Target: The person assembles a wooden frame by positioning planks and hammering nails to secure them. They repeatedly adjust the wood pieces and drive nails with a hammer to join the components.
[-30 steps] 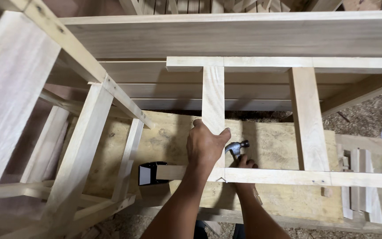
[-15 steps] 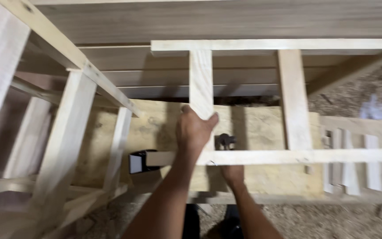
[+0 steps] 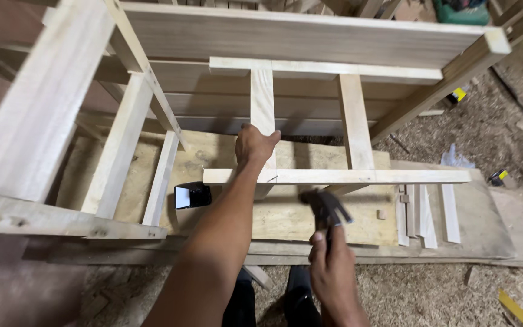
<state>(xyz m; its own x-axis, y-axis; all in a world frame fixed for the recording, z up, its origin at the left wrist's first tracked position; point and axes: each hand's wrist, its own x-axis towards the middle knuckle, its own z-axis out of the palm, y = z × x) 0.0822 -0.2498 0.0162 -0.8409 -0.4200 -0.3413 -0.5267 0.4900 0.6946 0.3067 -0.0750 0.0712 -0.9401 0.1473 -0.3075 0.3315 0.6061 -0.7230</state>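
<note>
My left hand (image 3: 253,147) grips the upright slat (image 3: 262,100) of a pale wooden frame, just above where it meets the lower crossbar (image 3: 394,176). My right hand (image 3: 332,266) is shut on the handle of a dark hammer (image 3: 324,207), whose head hangs just below that crossbar, slightly right of the joint. A second upright slat (image 3: 355,121) stands to the right, and a top crossbar (image 3: 334,69) joins both. The frame rests on a plywood board (image 3: 225,151).
A larger wooden frame structure (image 3: 62,121) rises at the left and a wide plank (image 3: 298,36) spans the back. A small black box (image 3: 192,195) sits on the board. Thin wood strips (image 3: 425,212) lie at the right. Sawdust (image 3: 455,290) covers the floor. My dark shoes (image 3: 298,297) are below.
My right hand has drawn the hammer back from the joint, down and to the right. My left hand stays on the upright slat. The view has pulled back.
</note>
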